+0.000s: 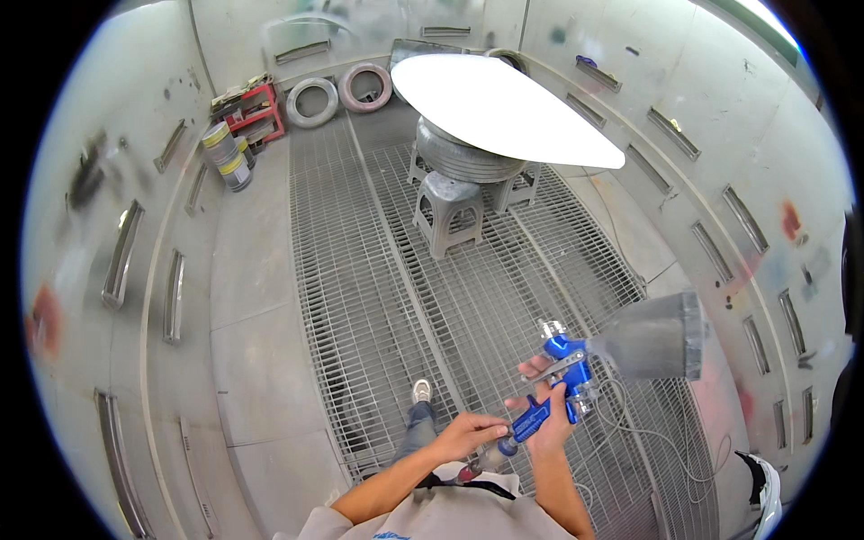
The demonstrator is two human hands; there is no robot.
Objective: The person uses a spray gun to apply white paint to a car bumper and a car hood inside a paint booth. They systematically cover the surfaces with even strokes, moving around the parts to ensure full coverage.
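Note:
A blue spray gun (533, 419) with a silver nozzle and a large cloudy grey cup (650, 337) is in front of me, tilted so the cup points right. My right hand (551, 434) wraps its handle from below, with some fingers stretched out by the lever. At the lower end of the handle, my left hand (470, 436) has its fingers pinched on the air fitting (508, 446); the fingertips are partly hidden. Beyond the gun, a glossy white tapered panel (513, 108) lies on stacked tires (463, 155) supported by grey plastic stools (447, 211).
Metal grating (360, 297) covers the floor. A thin hose (648, 434) coils at the right. By the left wall stand paint cans (227, 157) and a red rack (261, 112); two tires (312, 103) lean at the back. A white object (768, 499) is at lower right.

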